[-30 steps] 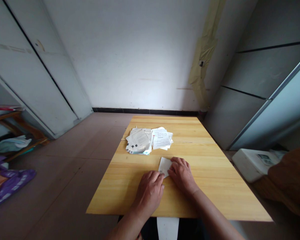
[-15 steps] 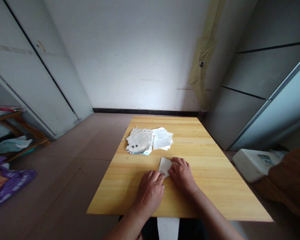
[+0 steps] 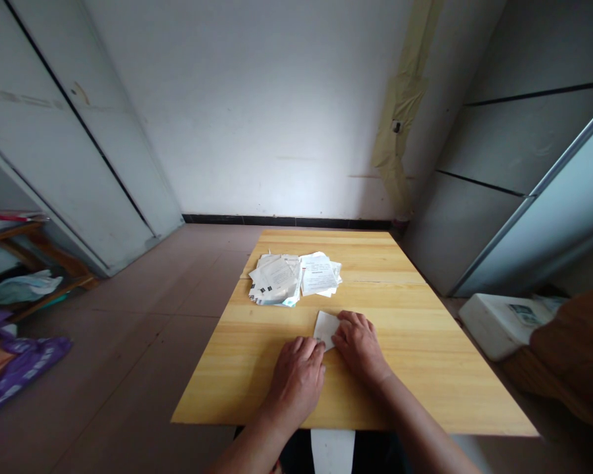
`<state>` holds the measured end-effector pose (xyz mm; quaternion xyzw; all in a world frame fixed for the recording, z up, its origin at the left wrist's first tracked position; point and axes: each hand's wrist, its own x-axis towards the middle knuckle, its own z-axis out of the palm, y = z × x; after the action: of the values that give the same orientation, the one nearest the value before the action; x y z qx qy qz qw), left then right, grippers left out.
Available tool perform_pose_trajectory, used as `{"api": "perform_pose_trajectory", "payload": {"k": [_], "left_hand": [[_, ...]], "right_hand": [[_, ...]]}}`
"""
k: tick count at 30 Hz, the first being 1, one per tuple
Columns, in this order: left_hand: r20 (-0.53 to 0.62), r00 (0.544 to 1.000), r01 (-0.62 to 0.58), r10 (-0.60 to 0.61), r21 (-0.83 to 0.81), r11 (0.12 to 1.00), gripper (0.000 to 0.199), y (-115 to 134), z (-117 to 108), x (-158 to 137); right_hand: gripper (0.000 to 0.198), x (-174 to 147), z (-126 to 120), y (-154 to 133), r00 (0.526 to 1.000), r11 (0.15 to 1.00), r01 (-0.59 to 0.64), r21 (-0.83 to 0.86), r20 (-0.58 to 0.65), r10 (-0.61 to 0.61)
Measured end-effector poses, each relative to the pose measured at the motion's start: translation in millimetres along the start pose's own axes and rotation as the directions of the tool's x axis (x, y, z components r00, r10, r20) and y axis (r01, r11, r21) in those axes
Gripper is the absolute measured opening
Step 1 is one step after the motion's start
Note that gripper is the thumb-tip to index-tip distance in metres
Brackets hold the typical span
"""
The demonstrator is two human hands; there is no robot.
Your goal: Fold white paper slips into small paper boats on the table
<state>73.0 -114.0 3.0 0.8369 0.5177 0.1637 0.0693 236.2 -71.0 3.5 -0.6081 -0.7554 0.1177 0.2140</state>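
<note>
A small white piece of paper (image 3: 325, 327), which looks folded, lies on the wooden table in front of me. My left hand (image 3: 299, 372) has its fingers curled together, with the fingertips at the paper's near left corner. At the paper's right edge, my right hand (image 3: 360, 342) bends its fingers over it and hides that side. Beyond the hands lie two piles of printed sheets, a larger left pile (image 3: 275, 280) and a smaller right pile (image 3: 318, 273), side by side.
The light wooden table (image 3: 400, 388) reaches toward a white wall (image 3: 277, 118). A white box (image 3: 497, 322) stands right of the table. To the left are a wooden shelf (image 3: 74, 283) and a purple bag (image 3: 29, 365) on the floor.
</note>
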Motion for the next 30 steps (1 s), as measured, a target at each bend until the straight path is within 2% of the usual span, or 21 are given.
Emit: {"api": "perform_pose_trajectory", "payload": {"k": [19,25,30], "left_hand": [[-0.003,0.997,-0.070,0.071,0.139,0.988,0.027,-3.6,5.9,0.6],[0.029,0.995,-0.102,0.099,0.148,0.984,0.028,-6.2,5.6,2.8],[0.058,0.990,-0.138,0.131,0.139,0.981,0.032,-7.9,3.3,3.7]], "right_hand": [[0.011,-2.1,7.7,6.4,0.999,0.999,0.006,0.038,-0.048,-0.004],[0.014,-2.9,8.7,12.4,0.996,0.997,0.063,0.051,-0.074,-0.059],[0.015,0.5,9.1,28.5,0.990,0.989,0.111,0.098,-0.100,-0.101]]}}
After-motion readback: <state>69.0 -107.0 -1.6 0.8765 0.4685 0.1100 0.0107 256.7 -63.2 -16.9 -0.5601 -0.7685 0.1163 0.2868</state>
